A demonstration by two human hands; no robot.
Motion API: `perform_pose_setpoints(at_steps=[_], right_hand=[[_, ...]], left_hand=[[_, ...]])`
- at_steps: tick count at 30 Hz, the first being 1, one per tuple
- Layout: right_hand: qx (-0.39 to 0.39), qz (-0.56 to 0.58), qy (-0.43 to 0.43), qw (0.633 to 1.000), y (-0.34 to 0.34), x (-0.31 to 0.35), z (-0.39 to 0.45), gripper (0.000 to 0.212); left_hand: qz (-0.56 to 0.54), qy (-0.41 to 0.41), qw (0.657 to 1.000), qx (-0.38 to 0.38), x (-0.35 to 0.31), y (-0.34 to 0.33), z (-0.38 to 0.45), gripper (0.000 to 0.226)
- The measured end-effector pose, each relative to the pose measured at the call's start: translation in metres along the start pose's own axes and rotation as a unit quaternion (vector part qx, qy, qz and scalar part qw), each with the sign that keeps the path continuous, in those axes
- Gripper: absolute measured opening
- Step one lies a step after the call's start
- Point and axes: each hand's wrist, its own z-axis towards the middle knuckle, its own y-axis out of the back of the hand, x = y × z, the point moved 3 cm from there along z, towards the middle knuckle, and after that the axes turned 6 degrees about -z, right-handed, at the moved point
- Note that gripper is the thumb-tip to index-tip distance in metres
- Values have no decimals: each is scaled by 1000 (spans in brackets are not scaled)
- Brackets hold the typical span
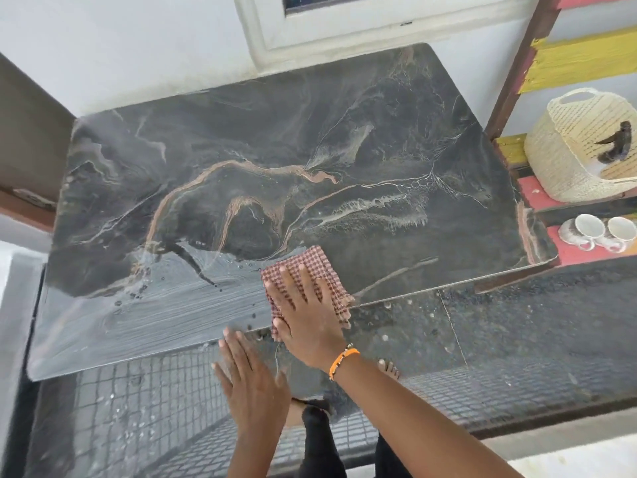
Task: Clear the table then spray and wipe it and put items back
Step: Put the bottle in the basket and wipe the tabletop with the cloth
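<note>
right hand flat, fingers spread, pressing cloth on table, lower centre | left hand flat, holding nothing | no legible writing

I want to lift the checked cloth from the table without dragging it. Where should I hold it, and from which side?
The cloth lies folded flat at the table's near edge, under the right hand. Probably best: pinch its near corner, which hangs over the edge, coming from the near side. The left hand is free.
</note>
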Motion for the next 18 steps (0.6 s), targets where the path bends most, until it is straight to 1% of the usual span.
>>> perform_pose_setpoints(at_steps=[2,4,6,7,9,11,13,15,16,18], right_hand=[[12,-13,81,997,-6,27,4,62],[17,-34,152,988,-12,40,1,63],[2,-64,182,981,-11,35,-2,60],[-13,-82,178,980,-8,26,-3,57],[-37,-93,133,986,1,5,-3,53],[-25,-84,63,994,5,-21,5,53],[-13,-77,-31,996,7,-43,25,54],[-16,-62,-126,990,13,-53,50,55],[-18,-51,-154,987,16,-51,64,55],[-16,-41,-163,986,20,-30,88,55]], left_hand=[[-14,11,1000,-11,12,4,0,99],[-14,14,1000,-15,21,7,0,97],[-19,10,1000,-21,32,11,4,97],[-15,9,1000,-15,36,14,7,98],[4,3,1000,3,46,17,14,97],[17,-18,999,20,54,18,18,97],[21,-49,998,29,61,21,19,93],[28,-84,996,12,69,24,20,88],[33,-90,995,19,74,24,21,88],[39,-103,993,42,82,23,22,92]])
